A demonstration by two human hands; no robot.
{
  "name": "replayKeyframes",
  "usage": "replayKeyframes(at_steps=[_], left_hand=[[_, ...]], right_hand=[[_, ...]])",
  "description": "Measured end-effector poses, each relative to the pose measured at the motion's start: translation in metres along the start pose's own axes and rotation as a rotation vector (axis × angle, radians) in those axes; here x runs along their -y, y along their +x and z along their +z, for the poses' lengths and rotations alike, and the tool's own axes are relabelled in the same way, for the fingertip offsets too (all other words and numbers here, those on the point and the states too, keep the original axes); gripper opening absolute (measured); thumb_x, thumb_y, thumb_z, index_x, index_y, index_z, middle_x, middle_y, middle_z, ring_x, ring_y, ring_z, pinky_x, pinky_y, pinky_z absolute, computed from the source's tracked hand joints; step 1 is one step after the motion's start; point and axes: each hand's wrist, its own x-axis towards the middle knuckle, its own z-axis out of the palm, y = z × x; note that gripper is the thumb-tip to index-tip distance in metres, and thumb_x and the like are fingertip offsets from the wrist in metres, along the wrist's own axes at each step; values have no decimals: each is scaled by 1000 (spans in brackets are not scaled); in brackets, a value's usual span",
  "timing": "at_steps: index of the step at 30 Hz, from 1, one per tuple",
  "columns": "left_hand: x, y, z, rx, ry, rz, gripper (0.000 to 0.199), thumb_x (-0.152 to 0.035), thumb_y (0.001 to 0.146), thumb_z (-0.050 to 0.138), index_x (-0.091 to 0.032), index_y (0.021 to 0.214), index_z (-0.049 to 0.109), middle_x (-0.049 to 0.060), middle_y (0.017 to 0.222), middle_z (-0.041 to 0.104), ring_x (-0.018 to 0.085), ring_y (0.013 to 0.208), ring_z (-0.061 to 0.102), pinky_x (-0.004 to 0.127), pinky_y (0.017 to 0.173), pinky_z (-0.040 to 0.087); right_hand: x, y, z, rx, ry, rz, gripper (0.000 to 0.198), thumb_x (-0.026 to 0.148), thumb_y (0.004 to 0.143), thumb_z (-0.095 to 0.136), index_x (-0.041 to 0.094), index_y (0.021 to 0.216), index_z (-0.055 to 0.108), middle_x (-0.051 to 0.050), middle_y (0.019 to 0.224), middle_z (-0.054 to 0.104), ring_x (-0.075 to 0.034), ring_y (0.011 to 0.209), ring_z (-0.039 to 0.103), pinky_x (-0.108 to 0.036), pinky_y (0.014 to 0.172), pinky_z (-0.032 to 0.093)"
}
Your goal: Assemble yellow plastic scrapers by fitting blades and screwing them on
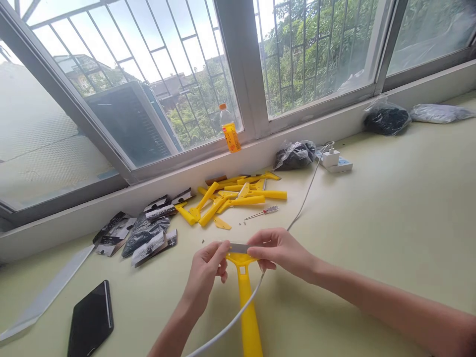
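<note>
Okay, so the left hand (208, 263) and right hand (278, 248) each have thumb and finger pinching an end of the grey metal blade (239, 247), which sits at the wide head of the yellow scraper handle (248, 307). Fingertips that close to a probably sharp edge? One slip could mean a cut. The white cable (236, 316) crosses the handle too, so a snag might tug the blade crooked. Those tiny screws (244, 223) beyond look loose; a bump could lose them.
</note>
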Motion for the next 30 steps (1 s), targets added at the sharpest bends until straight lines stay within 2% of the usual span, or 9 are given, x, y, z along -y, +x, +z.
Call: replayKeyframes(at_steps=[2, 5, 9, 12, 18, 21, 23, 26, 30], left_hand=[[0, 2, -6, 40, -11, -54, 45, -54, 77, 72, -11, 82, 62, -5, 62, 34, 1, 50, 30, 13, 41, 31], [2, 3, -10, 21, -76, -53, 45, -53, 75, 74, -13, 78, 55, -7, 61, 29, 0, 47, 27, 14, 40, 28], [1, 7, -17, -143, -170, 57, 44, -50, 74, 77, -14, 78, 52, -8, 60, 29, 0, 47, 28, 15, 40, 30], [-3, 11, -27, -274, -249, 128, 43, -45, 70, 81, -14, 80, 53, -9, 59, 29, 1, 47, 29, 15, 40, 31], [-14, 18, -56, -454, -361, 306, 39, -36, 68, 83, -14, 78, 53, -9, 61, 31, 1, 50, 35, 14, 43, 33], [-18, 20, -63, -572, -410, 402, 37, -34, 69, 81, -14, 77, 51, -9, 58, 34, 1, 50, 36, 15, 45, 34], [-16, 21, -58, -619, -444, 419, 38, -33, 68, 81, -15, 78, 50, -9, 57, 35, 1, 51, 37, 15, 47, 35], [-4, 21, -35, -594, -491, 358, 42, -35, 67, 82, -16, 82, 48, -9, 59, 39, 2, 53, 41, 16, 50, 39], [15, 17, -4, -435, -496, 192, 44, -40, 71, 80, -17, 79, 43, -8, 63, 39, 3, 55, 44, 19, 54, 45]], right_hand=[[-2, 1, -1, -3, 13, 14, 38, 42, 76, 81, 12, 97, 71, -1, 63, 61, -12, 55, 57, -25, 51, 39], [-2, 2, -1, -40, 35, 9, 41, 46, 80, 77, 13, 103, 69, -1, 70, 63, -11, 59, 56, -25, 56, 44], [-1, -2, 1, -40, -75, -47, 37, 50, 90, 66, 16, 105, 68, -5, 92, 69, -14, 81, 62, -28, 76, 50], [-4, -6, 5, 20, -228, -34, 38, 51, 92, 64, 19, 112, 67, -6, 98, 70, -18, 91, 64, -29, 78, 51], [-6, -12, 6, 196, -262, 47, 39, 52, 92, 63, 17, 108, 68, -6, 87, 71, -19, 78, 68, -30, 71, 54], [-5, -13, 6, 216, -200, 98, 42, 54, 91, 64, 16, 108, 66, -6, 81, 70, -19, 71, 69, -31, 66, 56], [-5, -12, 8, 173, -127, 96, 46, 56, 89, 66, 16, 112, 64, -6, 88, 70, -19, 73, 71, -32, 68, 58], [-4, -9, 10, 144, 13, 88, 52, 59, 88, 66, 17, 118, 61, -6, 97, 68, -17, 73, 71, -31, 71, 58], [3, -9, 4, 86, -23, 72, 51, 55, 87, 70, 17, 119, 60, 0, 75, 62, -10, 55, 56, -22, 51, 44]])
